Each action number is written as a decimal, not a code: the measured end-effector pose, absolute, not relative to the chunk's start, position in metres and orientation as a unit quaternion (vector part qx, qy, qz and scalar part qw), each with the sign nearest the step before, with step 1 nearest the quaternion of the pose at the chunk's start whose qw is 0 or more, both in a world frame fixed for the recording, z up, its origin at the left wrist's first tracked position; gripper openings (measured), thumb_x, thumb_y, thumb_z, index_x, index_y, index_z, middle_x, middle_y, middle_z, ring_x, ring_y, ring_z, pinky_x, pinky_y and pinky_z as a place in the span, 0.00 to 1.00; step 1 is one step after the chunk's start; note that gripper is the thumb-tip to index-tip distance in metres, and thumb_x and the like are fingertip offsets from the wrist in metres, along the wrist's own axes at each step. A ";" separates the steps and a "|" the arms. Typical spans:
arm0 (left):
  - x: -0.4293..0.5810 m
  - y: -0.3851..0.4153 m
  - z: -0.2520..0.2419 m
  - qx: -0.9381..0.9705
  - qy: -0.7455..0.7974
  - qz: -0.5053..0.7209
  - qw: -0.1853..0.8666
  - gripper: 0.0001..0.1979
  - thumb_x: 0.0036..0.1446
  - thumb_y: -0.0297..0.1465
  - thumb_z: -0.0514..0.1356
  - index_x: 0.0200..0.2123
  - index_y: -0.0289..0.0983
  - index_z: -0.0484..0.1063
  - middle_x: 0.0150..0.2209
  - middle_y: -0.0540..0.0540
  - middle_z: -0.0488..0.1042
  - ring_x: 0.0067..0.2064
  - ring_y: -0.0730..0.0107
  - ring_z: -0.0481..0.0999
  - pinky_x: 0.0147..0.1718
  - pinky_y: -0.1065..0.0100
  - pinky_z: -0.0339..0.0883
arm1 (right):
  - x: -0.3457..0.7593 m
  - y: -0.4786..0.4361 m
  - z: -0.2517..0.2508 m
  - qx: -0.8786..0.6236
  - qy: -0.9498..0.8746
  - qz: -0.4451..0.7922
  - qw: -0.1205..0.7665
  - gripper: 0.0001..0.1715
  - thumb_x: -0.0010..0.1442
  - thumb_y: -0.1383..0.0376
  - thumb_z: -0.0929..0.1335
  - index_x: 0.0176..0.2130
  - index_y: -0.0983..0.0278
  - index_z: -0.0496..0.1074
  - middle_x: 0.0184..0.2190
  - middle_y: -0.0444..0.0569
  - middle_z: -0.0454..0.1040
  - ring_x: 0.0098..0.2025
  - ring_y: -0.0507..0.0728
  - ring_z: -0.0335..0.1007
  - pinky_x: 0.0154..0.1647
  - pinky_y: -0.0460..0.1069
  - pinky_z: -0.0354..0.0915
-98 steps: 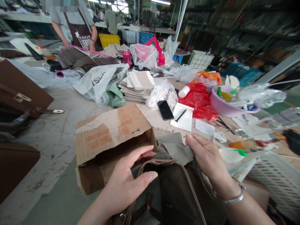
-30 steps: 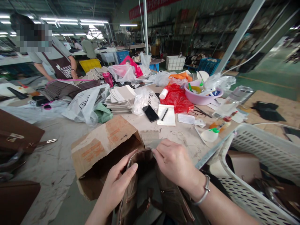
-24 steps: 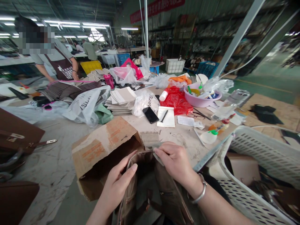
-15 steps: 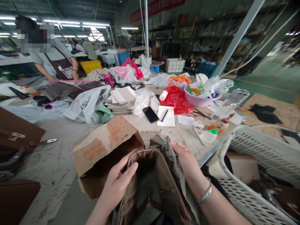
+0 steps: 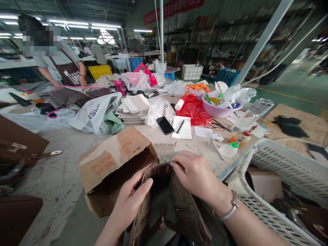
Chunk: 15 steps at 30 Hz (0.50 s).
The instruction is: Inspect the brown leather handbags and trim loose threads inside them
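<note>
A brown bag (image 5: 183, 200) stands open-mouthed in front of me, with a zip and a dark strap-like piece visible inside. My left hand (image 5: 133, 196) is closed on the left part of its rim, thumb on the inner side and fingers outside. At the far right of the rim, my right hand (image 5: 198, 174) pinches a thin grey cloth (image 5: 167, 158); most of the cloth is hidden behind the hand. A metal bangle is on my right wrist. Touching or just behind the bag's left side lies a torn cardboard box (image 5: 115, 160), its opening towards me.
A white plastic basket (image 5: 256, 160) with brown bags stands at the right. More brown bags (image 5: 17, 143) lie at the left. Beyond are a phone (image 5: 165, 125), a notepad (image 5: 185, 132), a red plastic bag (image 5: 192, 109) and a purple basin (image 5: 220, 108). A co-worker (image 5: 68, 66) stands across the table.
My right hand has moved left and inward over the bag's rim, bringing the grey cloth with it. My left hand keeps its hold on the bag.
</note>
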<state>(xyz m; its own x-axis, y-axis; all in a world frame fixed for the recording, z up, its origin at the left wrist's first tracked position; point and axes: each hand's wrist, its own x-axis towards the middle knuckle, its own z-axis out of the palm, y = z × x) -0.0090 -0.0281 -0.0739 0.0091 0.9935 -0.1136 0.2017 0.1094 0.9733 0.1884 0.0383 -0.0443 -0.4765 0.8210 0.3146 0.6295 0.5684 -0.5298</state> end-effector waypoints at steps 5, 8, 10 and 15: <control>-0.008 -0.029 -0.073 0.525 0.574 0.414 0.472 0.24 0.58 0.38 0.55 0.57 0.38 0.63 0.58 0.46 0.65 0.59 0.59 0.63 0.60 0.63 0.54 | 0.183 0.038 -0.049 -0.483 -0.809 0.182 0.281 0.09 0.59 0.69 0.62 0.28 0.64 0.68 0.26 0.47 0.70 0.31 0.54 0.66 0.33 0.48 0.60; -0.009 -0.030 -0.072 0.527 0.570 0.409 0.479 0.25 0.58 0.38 0.55 0.58 0.38 0.62 0.58 0.45 0.65 0.59 0.59 0.63 0.60 0.62 0.54 | 0.185 0.038 -0.056 -0.519 -0.735 0.299 0.316 0.11 0.59 0.66 0.62 0.25 0.64 0.67 0.23 0.44 0.68 0.28 0.52 0.64 0.30 0.46 0.59; -0.008 -0.030 -0.072 0.525 0.572 0.414 0.477 0.25 0.58 0.38 0.55 0.58 0.38 0.62 0.57 0.45 0.65 0.59 0.58 0.63 0.60 0.61 0.53 | 0.190 0.039 -0.064 -0.533 -0.678 0.376 0.338 0.13 0.59 0.63 0.62 0.25 0.64 0.67 0.22 0.43 0.68 0.28 0.52 0.64 0.30 0.46 0.59; -0.008 -0.028 -0.074 0.511 0.580 0.412 0.483 0.26 0.57 0.39 0.55 0.57 0.37 0.62 0.57 0.44 0.65 0.59 0.57 0.62 0.60 0.58 0.52 | 0.205 0.043 -0.085 -0.530 -0.544 0.484 0.436 0.15 0.59 0.55 0.63 0.31 0.64 0.67 0.24 0.43 0.68 0.27 0.51 0.63 0.30 0.46 0.61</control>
